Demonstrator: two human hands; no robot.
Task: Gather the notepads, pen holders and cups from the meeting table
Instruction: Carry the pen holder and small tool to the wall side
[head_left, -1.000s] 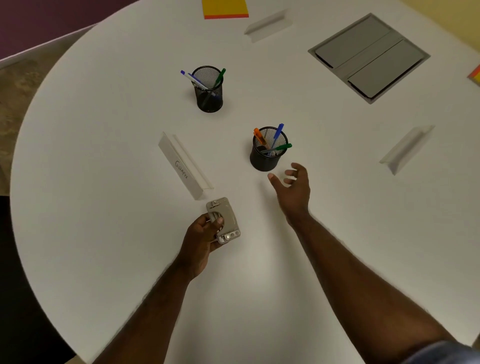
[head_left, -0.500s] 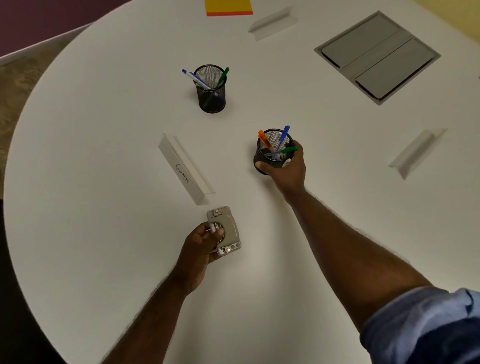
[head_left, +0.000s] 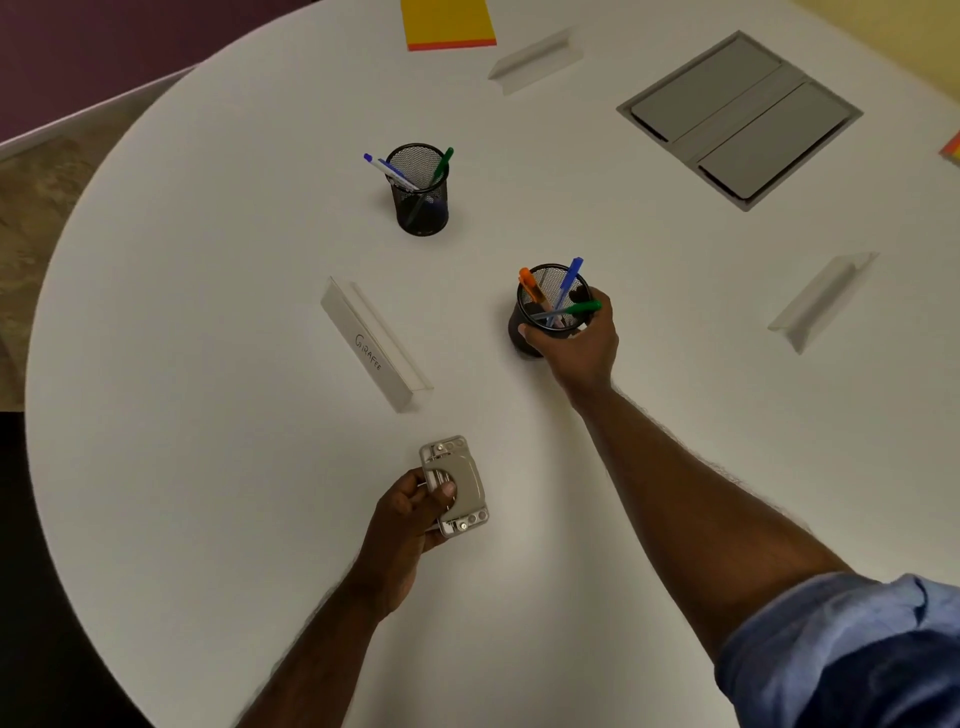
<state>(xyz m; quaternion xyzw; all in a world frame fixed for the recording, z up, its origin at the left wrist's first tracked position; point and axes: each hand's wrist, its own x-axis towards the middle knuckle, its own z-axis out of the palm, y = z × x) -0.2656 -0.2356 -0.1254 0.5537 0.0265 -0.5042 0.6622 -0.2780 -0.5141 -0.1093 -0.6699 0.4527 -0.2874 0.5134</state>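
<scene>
My right hand (head_left: 579, 345) grips a black mesh pen holder (head_left: 540, 312) with orange, blue and green pens, near the middle of the round white table (head_left: 208, 415). A second black mesh pen holder (head_left: 420, 192) with blue and green pens stands farther back to the left. A yellow notepad (head_left: 448, 23) lies at the table's far edge. My left hand (head_left: 410, 519) holds a small beige hole punch (head_left: 457, 486) close to me. No cups are in view.
A clear name card holder (head_left: 371, 345) with handwriting lies left of the gripped pen holder. Two more clear card holders sit at the back (head_left: 535, 60) and at the right (head_left: 821, 301). A grey cable hatch (head_left: 740, 117) is set into the table at the back right.
My right hand reached forward from an open pose and closed round the nearer pen holder. The left hand kept hold of the hole punch.
</scene>
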